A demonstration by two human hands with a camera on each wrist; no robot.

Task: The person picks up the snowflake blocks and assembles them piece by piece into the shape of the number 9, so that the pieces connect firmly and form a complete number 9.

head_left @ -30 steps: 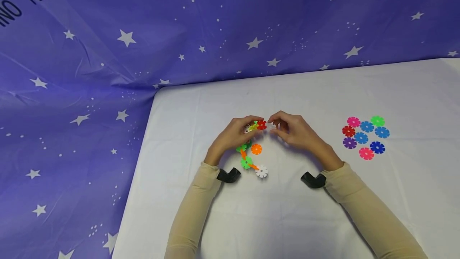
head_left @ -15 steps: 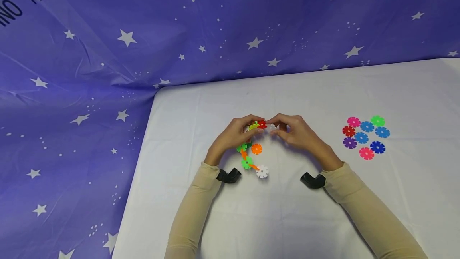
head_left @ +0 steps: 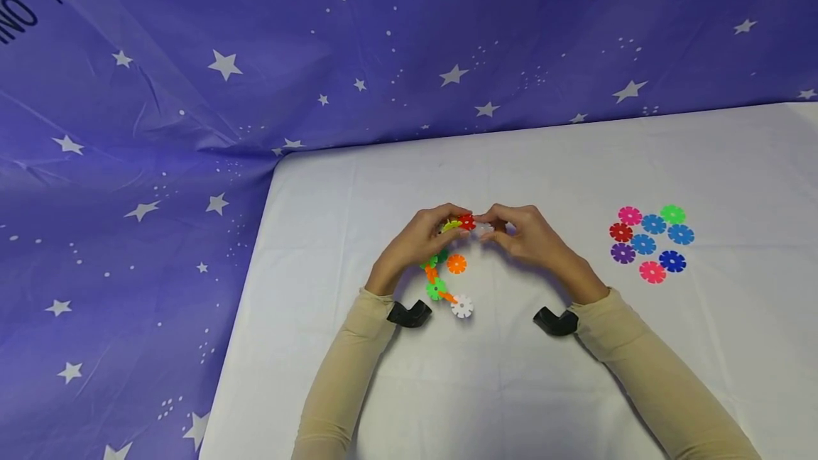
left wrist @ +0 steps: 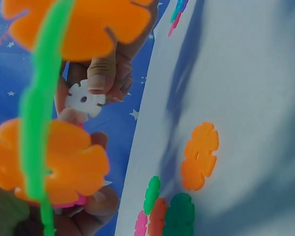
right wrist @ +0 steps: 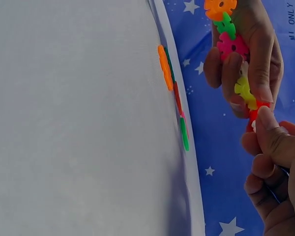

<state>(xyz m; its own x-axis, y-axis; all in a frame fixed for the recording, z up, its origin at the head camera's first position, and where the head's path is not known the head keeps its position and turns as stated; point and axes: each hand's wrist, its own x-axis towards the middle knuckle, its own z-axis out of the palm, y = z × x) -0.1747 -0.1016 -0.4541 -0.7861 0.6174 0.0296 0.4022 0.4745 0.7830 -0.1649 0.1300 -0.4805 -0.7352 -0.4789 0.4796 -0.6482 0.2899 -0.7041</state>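
My left hand (head_left: pixel 418 236) grips a chain of interlocked notched plastic discs near its red disc (head_left: pixel 466 221). In the right wrist view, a yellow disc (right wrist: pixel 244 92), a pink disc (right wrist: pixel 232 45) and an orange disc (right wrist: pixel 220 7) belong to that chain. Its lower part hangs below the hand, with a light green disc (head_left: pixel 436 289) and a white end disc (head_left: pixel 462 306). Between thumb and fingers my right hand (head_left: pixel 527 233) pinches another white disc (left wrist: pixel 83 101) at the red disc's edge. Fingers hide whether their slots engage.
A loose orange disc (head_left: pixel 456 264) lies on the white-covered table (head_left: pixel 479 389) with several others partly under my left hand, including a dark green disc (left wrist: pixel 180 216). Farther right lies a group of several discs, among them a purple disc (head_left: pixel 623 253). A blue starry cloth (head_left: pixel 396 41) hangs behind.
Both hands stay almost in place, still holding the red and white discs together. The right hand has dipped slightly, and the chain's hanging end has swayed a little to the left.
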